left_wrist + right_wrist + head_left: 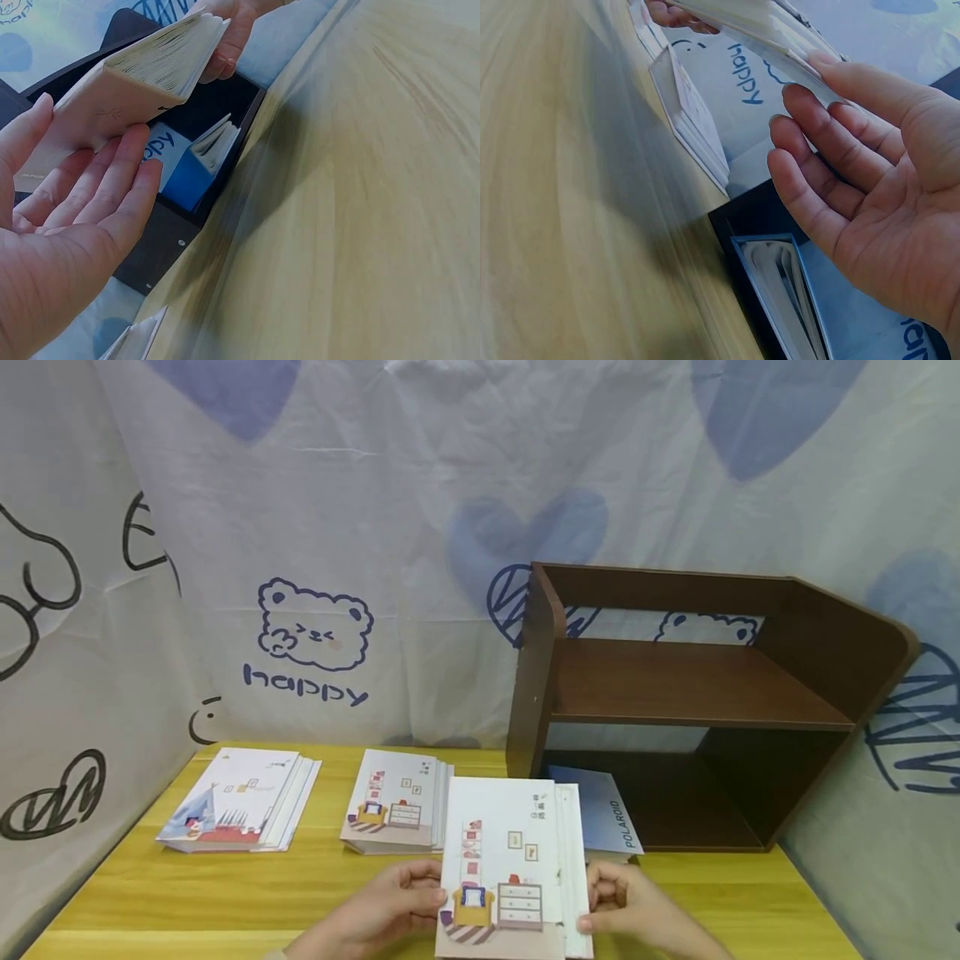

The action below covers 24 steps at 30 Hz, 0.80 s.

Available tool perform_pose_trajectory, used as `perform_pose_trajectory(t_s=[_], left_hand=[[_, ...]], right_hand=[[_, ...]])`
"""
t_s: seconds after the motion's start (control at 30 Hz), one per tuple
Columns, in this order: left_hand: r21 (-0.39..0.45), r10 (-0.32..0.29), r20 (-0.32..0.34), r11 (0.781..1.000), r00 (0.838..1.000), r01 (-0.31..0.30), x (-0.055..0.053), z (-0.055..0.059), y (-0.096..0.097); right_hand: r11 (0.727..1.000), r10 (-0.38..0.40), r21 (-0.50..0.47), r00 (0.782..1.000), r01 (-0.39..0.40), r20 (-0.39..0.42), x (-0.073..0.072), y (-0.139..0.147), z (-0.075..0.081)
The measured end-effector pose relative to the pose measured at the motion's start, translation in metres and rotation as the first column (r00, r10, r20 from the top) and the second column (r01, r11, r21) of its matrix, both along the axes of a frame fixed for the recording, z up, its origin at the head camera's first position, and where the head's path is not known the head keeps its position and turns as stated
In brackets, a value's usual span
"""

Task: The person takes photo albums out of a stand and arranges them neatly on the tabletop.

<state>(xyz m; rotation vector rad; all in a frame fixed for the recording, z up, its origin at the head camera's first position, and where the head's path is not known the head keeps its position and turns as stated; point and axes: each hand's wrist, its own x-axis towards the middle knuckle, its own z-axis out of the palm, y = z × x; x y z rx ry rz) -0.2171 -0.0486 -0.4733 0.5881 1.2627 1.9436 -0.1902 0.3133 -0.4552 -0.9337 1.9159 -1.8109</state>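
Note:
A white photo album [501, 860] with a drawn yellow armchair and a chest of drawers on its cover is held up over the table, between both hands. My left hand [393, 897] grips its spine side, thumb at the cover's edge and fingers against the spine, as the left wrist view shows. At the opposite, page side, my right hand [637, 906] pinches the album's edge with the thumb in front. Behind the held album, a blue album [600, 810] marked POLAROID lies partly hidden at the lower shelf's left end.
A dark brown two-tier desk shelf [705, 685] stands at the right of the wooden table [247, 893]. Left of the held album lies a similar armchair album [393, 797]. Farther left lies another album [236, 797] with a blue tent. A printed cloth [420, 527] hangs behind.

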Motion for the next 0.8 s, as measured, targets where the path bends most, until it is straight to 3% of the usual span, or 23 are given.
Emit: perform_pose_trajectory(t_s=[0.4,0.8], left_hand=[[0.01,-0.018,-0.001,1.0,1.0,0.018,0.001,0.004,-0.016],[-0.002,0.009,-0.031,1.0,0.999,-0.009,-0.001,0.002,-0.028]], right_hand=[[0.998,0.011,-0.065,0.997,-0.006,0.08,0.006,-0.016,-0.003],[0.999,-0.014,-0.032,0.993,0.018,0.121,0.007,-0.029,-0.003]])
